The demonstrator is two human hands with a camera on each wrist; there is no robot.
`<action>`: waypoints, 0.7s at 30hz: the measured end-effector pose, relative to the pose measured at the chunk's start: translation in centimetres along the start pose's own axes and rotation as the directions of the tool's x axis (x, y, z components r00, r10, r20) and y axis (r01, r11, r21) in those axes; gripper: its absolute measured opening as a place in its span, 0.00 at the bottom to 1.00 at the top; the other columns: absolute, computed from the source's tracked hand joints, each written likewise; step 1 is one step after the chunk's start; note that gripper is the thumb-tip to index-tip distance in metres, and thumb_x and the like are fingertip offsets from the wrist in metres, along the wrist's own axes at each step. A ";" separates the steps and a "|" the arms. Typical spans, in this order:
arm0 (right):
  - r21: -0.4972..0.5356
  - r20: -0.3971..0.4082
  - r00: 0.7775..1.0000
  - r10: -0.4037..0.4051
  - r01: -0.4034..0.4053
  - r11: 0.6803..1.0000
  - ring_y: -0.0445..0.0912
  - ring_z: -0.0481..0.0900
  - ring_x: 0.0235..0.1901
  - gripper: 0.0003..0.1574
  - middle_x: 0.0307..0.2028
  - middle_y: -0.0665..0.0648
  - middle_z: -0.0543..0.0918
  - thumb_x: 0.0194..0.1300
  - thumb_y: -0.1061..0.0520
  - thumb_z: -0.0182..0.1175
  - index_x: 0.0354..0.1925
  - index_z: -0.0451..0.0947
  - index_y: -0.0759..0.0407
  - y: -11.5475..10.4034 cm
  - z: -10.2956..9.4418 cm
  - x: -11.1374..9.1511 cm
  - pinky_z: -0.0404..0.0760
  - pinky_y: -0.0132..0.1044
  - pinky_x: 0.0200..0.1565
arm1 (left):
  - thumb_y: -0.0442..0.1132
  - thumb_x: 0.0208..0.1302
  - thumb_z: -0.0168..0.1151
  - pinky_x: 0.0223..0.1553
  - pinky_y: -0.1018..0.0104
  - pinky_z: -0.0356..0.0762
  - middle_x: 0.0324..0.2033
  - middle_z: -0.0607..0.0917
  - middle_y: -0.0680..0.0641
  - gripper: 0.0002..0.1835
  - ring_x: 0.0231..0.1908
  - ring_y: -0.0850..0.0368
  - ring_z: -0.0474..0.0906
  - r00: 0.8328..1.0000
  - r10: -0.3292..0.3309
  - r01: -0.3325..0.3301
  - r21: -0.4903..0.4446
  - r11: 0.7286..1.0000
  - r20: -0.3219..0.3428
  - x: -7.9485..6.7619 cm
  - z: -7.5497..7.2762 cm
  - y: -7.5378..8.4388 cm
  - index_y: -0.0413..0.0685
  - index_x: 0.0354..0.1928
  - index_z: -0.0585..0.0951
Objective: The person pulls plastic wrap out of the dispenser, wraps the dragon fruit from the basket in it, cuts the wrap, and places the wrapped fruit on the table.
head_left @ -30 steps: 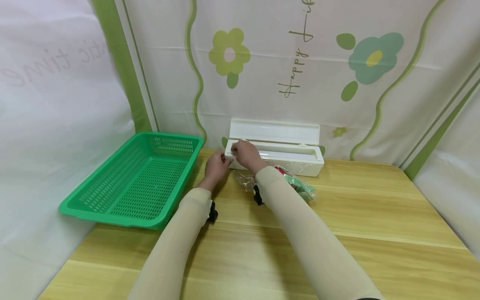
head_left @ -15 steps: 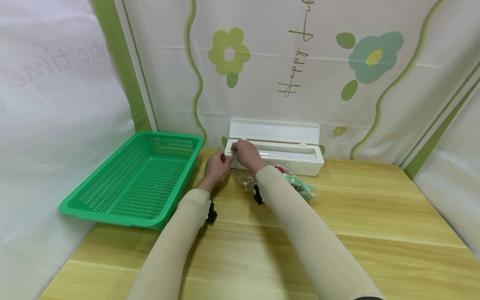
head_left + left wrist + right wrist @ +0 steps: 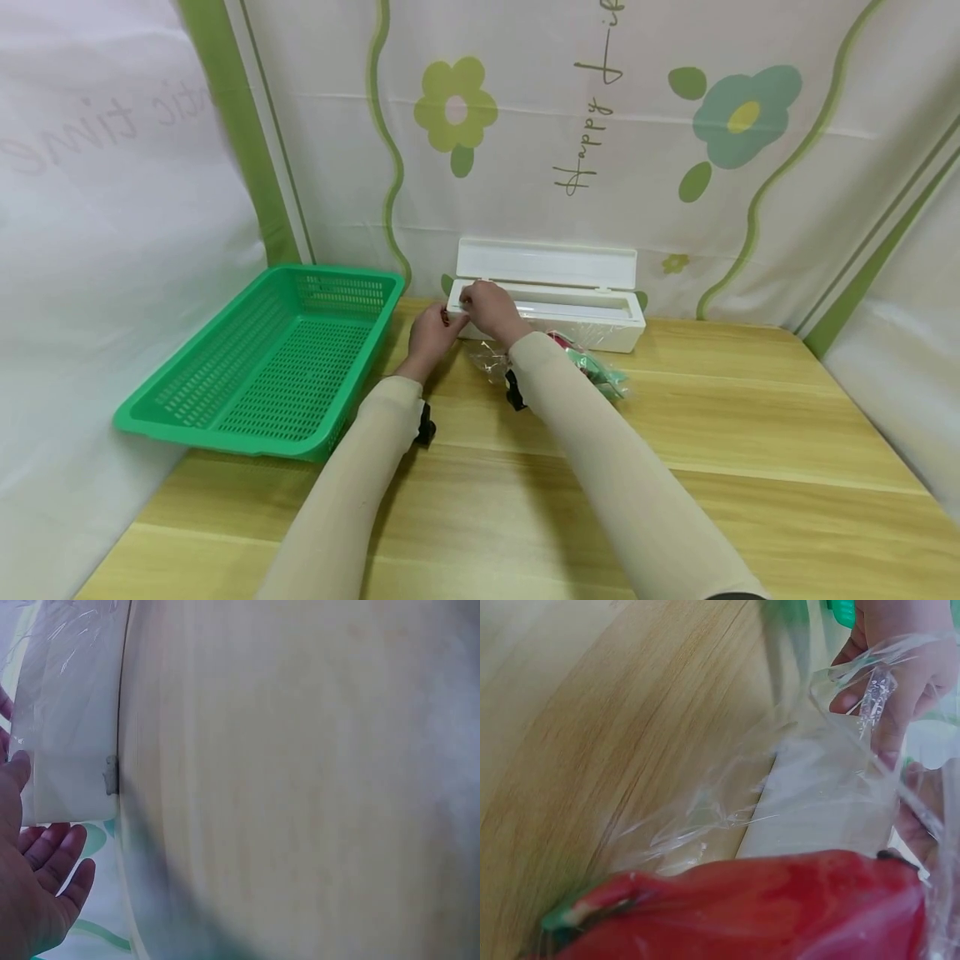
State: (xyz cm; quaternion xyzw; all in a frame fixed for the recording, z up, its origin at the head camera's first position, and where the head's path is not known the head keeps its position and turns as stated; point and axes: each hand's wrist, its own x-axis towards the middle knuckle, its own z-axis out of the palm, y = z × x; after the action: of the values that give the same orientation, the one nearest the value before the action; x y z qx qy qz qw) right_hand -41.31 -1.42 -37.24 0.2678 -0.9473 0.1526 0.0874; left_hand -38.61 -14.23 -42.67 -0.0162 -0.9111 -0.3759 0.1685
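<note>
The white film dispenser (image 3: 577, 322) is located at the far edge of the desk (image 3: 712, 417). Its long axis runs left to right, nearly parallel to that edge. The trough opens upward, the front face points toward the near edge, and the lid (image 3: 546, 265) stands raised along the rear.

The left hand (image 3: 435, 335) is clamped on the left front corner of the dispenser. The right hand (image 3: 493, 307) is positioned above the same end, fingertips close together; whether they hold anything cannot be told. Clear film (image 3: 491, 358) hangs across the front face and reaches the desk.

The head view gives the dispenser's full length and the green basket (image 3: 202, 435) along the left edge of the desk. The right wrist view shows a glossy red pepper (image 3: 780, 907), largely covered by the right sleeve (image 3: 615, 467) in the head view. The left wrist view shows the left thumb on the front face and a grey patch (image 3: 111, 775) at its foot.
</note>
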 end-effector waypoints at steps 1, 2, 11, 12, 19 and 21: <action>0.000 0.001 1.000 -0.001 0.001 1.000 0.46 0.74 0.41 0.11 0.39 0.54 0.79 0.61 0.58 0.55 0.42 0.79 0.56 0.0 0.0 0.0 0.72 0.36 0.44 | 0.58 0.54 0.57 0.23 0.64 0.65 0.24 0.74 0.50 0.20 0.24 0.55 0.68 1.000 -0.005 0.005 0.006 1.000 -0.001 0.0 0.0 0.0 0.47 0.33 0.74; 0.002 0.001 1.000 -0.001 0.001 1.000 0.46 0.74 0.41 0.11 0.39 0.54 0.79 0.61 0.58 0.55 0.42 0.79 0.56 -0.1 -0.1 0.0 0.71 0.36 0.44 | 0.57 0.54 0.57 0.24 0.64 0.66 0.25 0.75 0.50 0.20 0.25 0.55 0.69 1.000 -0.009 0.009 0.012 1.000 0.000 0.0 0.0 0.0 0.47 0.33 0.74; -0.016 0.003 1.000 0.005 -0.005 1.000 0.45 0.74 0.41 0.11 0.39 0.53 0.79 0.61 0.59 0.55 0.43 0.79 0.55 0.1 -0.2 -0.2 0.72 0.36 0.45 | 0.58 0.56 0.55 0.25 0.63 0.69 0.27 0.76 0.51 0.20 0.27 0.56 0.72 1.000 0.001 -0.003 0.077 0.997 0.026 0.2 -0.1 0.3 0.49 0.36 0.75; -0.015 0.003 1.000 0.004 -0.004 1.000 0.45 0.74 0.41 0.12 0.40 0.53 0.79 0.61 0.59 0.55 0.43 0.79 0.55 0.1 -0.3 -0.2 0.72 0.36 0.45 | 0.58 0.56 0.55 0.25 0.63 0.69 0.26 0.76 0.51 0.20 0.26 0.56 0.72 1.000 0.005 -0.007 0.087 0.996 0.026 0.2 -0.1 0.3 0.48 0.36 0.75; -0.014 0.004 1.000 0.010 -0.010 1.000 0.46 0.74 0.43 0.13 0.43 0.53 0.79 0.61 0.59 0.55 0.45 0.78 0.56 0.3 -0.6 -0.5 0.71 0.36 0.46 | 0.57 0.57 0.53 0.24 0.61 0.69 0.26 0.76 0.50 0.20 0.26 0.55 0.72 0.999 0.001 -0.007 0.140 0.990 0.038 0.2 -0.3 0.5 0.47 0.38 0.75; -0.014 0.006 1.000 0.015 -0.015 1.000 0.46 0.74 0.44 0.13 0.43 0.53 0.79 0.61 0.59 0.55 0.45 0.78 0.56 0.3 -0.6 -0.5 0.71 0.36 0.47 | 0.57 0.57 0.53 0.25 0.61 0.70 0.27 0.77 0.50 0.20 0.26 0.55 0.73 0.999 -0.003 -0.004 0.145 0.989 0.045 0.2 -0.3 0.5 0.46 0.39 0.75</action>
State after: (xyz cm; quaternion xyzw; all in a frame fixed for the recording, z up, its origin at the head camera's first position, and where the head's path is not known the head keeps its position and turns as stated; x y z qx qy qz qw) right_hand -40.99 -0.67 -36.85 0.2603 -0.9506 0.1460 0.0851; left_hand -38.64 -14.11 -42.02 -0.0125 -0.9396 -0.3079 0.1489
